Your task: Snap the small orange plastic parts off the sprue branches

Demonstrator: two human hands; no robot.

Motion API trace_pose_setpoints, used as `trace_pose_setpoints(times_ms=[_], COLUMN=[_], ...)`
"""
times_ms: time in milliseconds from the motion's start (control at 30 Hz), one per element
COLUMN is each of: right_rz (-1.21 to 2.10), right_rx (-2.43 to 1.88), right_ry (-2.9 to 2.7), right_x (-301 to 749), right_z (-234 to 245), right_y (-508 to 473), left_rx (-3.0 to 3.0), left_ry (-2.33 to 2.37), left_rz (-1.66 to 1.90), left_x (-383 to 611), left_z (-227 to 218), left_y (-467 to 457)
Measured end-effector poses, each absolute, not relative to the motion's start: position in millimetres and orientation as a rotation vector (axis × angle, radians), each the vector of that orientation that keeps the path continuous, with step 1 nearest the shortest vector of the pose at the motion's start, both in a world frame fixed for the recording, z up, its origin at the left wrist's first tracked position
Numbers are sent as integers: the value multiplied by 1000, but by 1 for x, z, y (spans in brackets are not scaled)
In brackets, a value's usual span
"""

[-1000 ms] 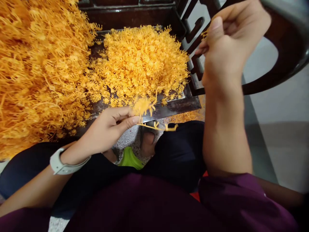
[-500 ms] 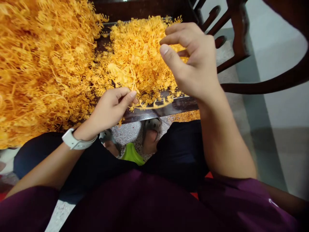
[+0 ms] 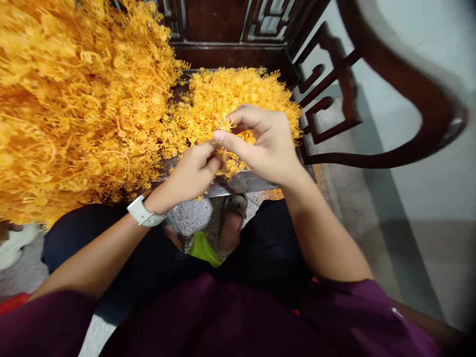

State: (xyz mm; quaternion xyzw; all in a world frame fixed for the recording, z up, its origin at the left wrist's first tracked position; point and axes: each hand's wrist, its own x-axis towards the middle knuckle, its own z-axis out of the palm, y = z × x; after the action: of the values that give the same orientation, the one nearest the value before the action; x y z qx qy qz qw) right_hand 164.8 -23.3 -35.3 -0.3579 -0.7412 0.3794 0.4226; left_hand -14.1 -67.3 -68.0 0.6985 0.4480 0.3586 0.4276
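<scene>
Bench (image 3: 241, 184): 1, glossy dark wood
Small pile (image 3: 256, 91): 1, spiky orange sprigs (image 3: 231, 168), on bench
Big pile (image 3: 85, 114): 1, stringy orange tangle, left of small pile
Left hand (image 3: 195, 171): pinched narrow, cannot tell on what
Right hand (image 3: 273, 146): narrow gap, cannot tell if holding

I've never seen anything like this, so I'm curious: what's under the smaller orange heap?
A dark wooden bench: its front edge shows just in front of the smaller heap. The surface directly beneath is covered, so anything else there cannot be seen.
</scene>
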Motion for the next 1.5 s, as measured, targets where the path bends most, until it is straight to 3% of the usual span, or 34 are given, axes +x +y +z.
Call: trace_pose_setpoints(times_ms=[267, 933, 1500], right_rz=[1342, 1482, 1609], right_rx=[-1070, -989, -983], right_ry=[-1418, -1159, -836], right_x=[162, 183, 184], right_z=[-25, -20, -22], right_y=[-33, -21, -15], left_rx=[1769, 1839, 1488], left_ry=[1099, 1109, 1125], left_rz=[871, 1018, 1000], left_x=[-27, -25, -23], left_z=[-48, -48, -50], left_y=[-101, -96, -91])
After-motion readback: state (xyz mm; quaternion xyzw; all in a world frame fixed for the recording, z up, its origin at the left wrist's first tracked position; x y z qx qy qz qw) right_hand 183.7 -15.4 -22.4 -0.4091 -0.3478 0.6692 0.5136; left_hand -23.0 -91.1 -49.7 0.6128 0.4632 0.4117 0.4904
